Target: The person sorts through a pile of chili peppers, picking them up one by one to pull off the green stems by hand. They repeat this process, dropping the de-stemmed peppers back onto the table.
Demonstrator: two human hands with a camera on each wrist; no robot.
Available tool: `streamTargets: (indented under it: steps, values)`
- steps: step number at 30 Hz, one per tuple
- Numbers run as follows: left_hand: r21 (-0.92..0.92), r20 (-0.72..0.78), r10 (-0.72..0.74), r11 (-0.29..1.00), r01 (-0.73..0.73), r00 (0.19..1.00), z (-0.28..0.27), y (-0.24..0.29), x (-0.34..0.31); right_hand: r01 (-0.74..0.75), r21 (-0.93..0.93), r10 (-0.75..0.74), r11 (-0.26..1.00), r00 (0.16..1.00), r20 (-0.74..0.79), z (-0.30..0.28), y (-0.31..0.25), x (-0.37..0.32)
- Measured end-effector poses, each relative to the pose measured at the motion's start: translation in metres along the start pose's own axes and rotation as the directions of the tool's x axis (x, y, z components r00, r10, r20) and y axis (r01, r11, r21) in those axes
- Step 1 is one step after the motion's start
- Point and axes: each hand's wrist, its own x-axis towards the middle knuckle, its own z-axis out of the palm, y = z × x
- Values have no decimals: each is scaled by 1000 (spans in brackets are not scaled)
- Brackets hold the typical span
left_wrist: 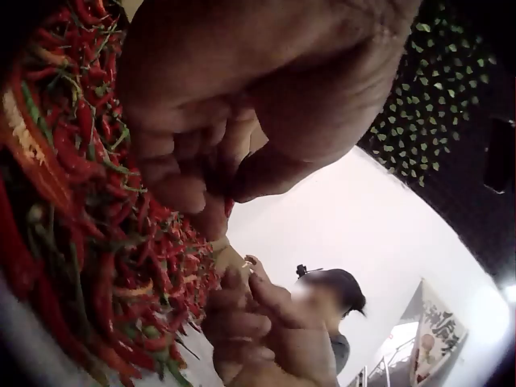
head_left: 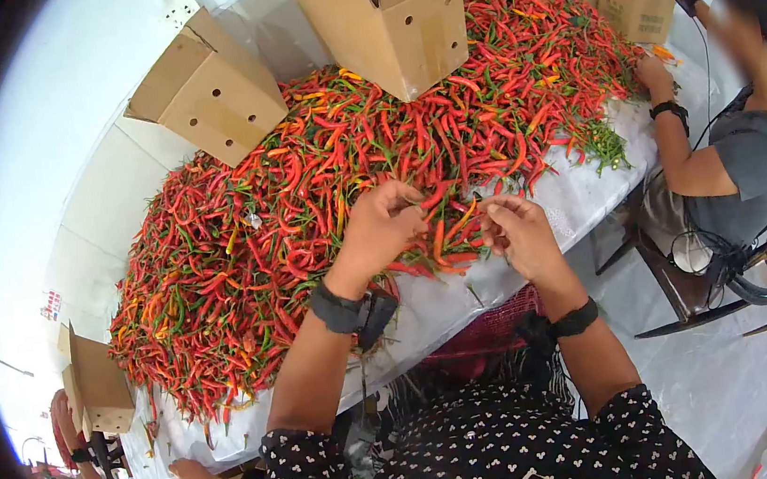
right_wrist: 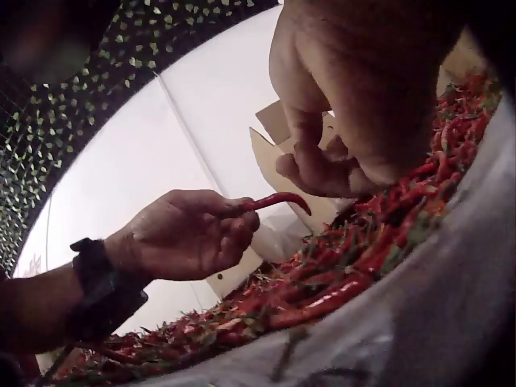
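Between thumb and fingertips my left hand [head_left: 382, 230] pinches a red chili pepper [right_wrist: 278, 199]; the right wrist view shows its curved tip pointing away from the fingers. My right hand [head_left: 527, 240] is just to the right, with thumb and fingers bent close together near the chili's free end. I cannot tell whether a small stem is between those fingertips. Below both hands spreads a big heap of chili peppers [head_left: 296, 221], mostly red with some orange and green. A few loose chilies [head_left: 445, 242] lie at its front edge beneath my hands.
A white-covered table [head_left: 449, 312] carries the heap. Cardboard boxes stand behind it, one [head_left: 220, 92] back left and another [head_left: 426, 31] in the middle. A seated person [head_left: 740, 133] works at the right end; another person's hand [head_left: 198, 476] shows at lower left. Green stems [head_left: 602, 146] lie right.
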Motion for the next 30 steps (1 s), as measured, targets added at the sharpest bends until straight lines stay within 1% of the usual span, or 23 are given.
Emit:
streamTargets:
  steps: [1,3,5,6,7,9,10,11,12,13,15,16,18,19,21,22,23,24,25,26,27,29,30]
  values:
    - [-115,-7,-13,993,13,1000,4,3,-6,-19,24,18,1000,1000,14,7,-4,-3]
    - [-100,27,-3,995,5,1000,11,4,-16,-37,46,35,998,999,28,17,-5,-6]
    - [-79,63,47,996,-42,997,19,2,-24,-88,55,79,995,986,148,22,-3,-8]
    - [-91,95,17,996,-8,995,20,3,-28,-92,54,83,994,985,151,26,-1,-8]
    - [-92,91,13,996,-5,996,21,1,-29,-93,54,85,994,986,141,29,2,-7]
    - [-164,82,16,986,-2,997,22,-4,-31,-97,52,89,994,986,138,35,4,-6]
    - [-163,76,14,987,-2,997,19,-3,-31,-46,35,42,998,992,117,38,4,-5]
    - [-78,82,-29,996,35,996,14,-2,-31,4,18,-6,1000,995,96,41,4,-5]
    - [8,85,-73,997,72,994,10,-1,-31,2,19,-4,1000,995,101,41,5,-4]
    - [9,80,-75,997,74,994,9,0,-32,18,-11,-16,1000,994,111,40,6,-2]
    - [107,68,-80,992,73,994,7,0,-32,33,-38,-28,999,992,122,42,6,-1]
    - [109,67,-83,991,75,994,7,-1,-31,55,-74,-47,996,993,112,44,6,-3]
    - [164,24,-25,986,21,999,7,-4,-30,75,-110,-64,991,993,100,44,7,-3]
    - [164,26,-28,986,24,999,8,-6,-29,72,-94,-62,993,992,107,43,8,-3]
    - [145,27,44,988,-47,999,10,-7,-29,64,-79,-55,995,993,108,41,7,-5]
    - [141,32,40,989,-44,999,10,-7,-28,35,-33,-31,999,993,116,42,2,-7]
    - [63,83,-13,998,8,996,8,-4,-26,6,13,-7,1000,992,126,41,-1,-9]
    - [-11,137,-62,998,65,989,8,0,-26,1,12,-3,1000,993,121,38,0,-6]
    - [-14,141,-66,998,69,988,10,5,-27,-30,98,13,995,986,168,33,3,-2]
    - [-106,177,-88,989,108,980,11,12,-28,-65,184,25,981,976,215,29,4,2]
    - [-194,214,-105,970,148,971,12,18,-28,-67,184,28,981,977,211,26,2,3]
    - [-228,246,-92,962,150,965,12,21,-27,-128,317,51,940,969,242,19,0,4]
    - [-181,235,-51,979,95,971,8,21,-27,-65,342,-8,938,978,207,15,-1,6]
